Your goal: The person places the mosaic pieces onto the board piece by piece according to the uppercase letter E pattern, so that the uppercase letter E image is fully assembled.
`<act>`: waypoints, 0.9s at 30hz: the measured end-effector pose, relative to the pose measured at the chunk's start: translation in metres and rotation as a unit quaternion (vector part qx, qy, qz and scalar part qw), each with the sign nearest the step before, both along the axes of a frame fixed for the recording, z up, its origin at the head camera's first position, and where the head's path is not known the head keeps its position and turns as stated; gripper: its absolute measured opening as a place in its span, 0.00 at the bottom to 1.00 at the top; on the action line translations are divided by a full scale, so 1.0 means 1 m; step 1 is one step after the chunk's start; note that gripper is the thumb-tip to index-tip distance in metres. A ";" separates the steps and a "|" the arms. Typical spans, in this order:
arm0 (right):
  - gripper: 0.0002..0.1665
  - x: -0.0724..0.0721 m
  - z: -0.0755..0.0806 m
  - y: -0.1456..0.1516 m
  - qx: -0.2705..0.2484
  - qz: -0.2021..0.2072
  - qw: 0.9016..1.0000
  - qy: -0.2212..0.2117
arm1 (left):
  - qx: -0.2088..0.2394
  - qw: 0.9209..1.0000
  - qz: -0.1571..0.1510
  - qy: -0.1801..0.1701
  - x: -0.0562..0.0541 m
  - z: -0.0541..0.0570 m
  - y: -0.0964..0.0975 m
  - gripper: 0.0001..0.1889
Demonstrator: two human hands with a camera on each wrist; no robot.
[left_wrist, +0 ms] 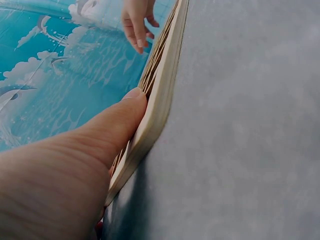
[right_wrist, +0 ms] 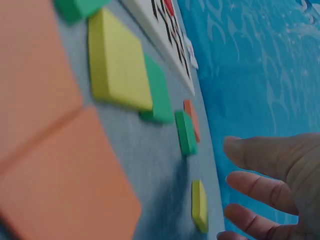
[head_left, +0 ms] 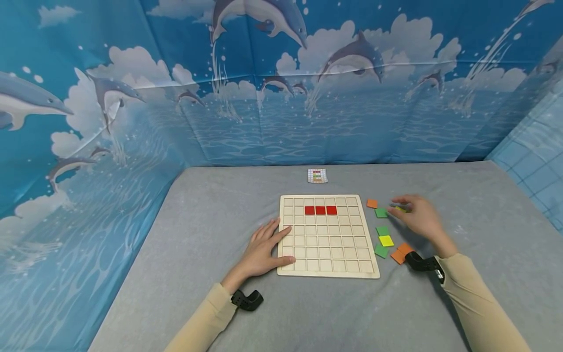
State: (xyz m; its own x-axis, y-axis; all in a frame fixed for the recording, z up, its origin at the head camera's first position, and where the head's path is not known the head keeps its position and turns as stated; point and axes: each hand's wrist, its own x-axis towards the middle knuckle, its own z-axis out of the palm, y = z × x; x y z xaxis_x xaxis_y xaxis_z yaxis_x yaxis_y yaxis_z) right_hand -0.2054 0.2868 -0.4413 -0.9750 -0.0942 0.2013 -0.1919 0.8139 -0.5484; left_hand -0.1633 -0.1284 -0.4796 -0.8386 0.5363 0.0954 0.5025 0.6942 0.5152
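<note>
My left hand rests spread on the left edge of a wooden grid board, its thumb lying over the rim. Three red square tiles lie side by side in one of the board's upper rows. To the right of the board, my right hand hovers above the cloth near a yellow tile. Its thumb and fingers are apart, with nothing between them. Close by, a green tile and an orange tile lie at the board's upper right.
Nearer me on the right lie green tiles, a yellow tile and orange tiles. A small printed pattern card lies beyond the board. Grey cloth covers the table, with a dolphin-print curtain behind.
</note>
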 end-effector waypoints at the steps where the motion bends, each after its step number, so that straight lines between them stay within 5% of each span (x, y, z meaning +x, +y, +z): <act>1: 0.25 0.000 -0.001 0.002 0.005 -0.003 1.000 -0.007 | -0.001 1.000 0.000 0.000 0.000 0.000 0.000 0.41; 8: 0.31 -0.001 -0.006 0.010 0.030 -0.025 0.998 -0.042 | 0.000 1.000 0.001 0.000 0.001 0.001 0.000 0.41; 27: 0.18 0.003 -0.006 0.013 0.043 -0.044 0.995 -0.082 | 0.014 1.000 -0.003 0.004 0.002 0.003 0.000 0.41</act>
State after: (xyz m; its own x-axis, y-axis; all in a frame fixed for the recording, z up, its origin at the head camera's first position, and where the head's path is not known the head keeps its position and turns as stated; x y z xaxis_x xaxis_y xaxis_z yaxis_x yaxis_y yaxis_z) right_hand -0.2023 0.2993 -0.4476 -0.9993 -0.0180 0.0332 -0.0321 0.8689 -0.4939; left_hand -0.1614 -0.1286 -0.4762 -0.8343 0.5386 0.1178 0.5113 0.6759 0.5307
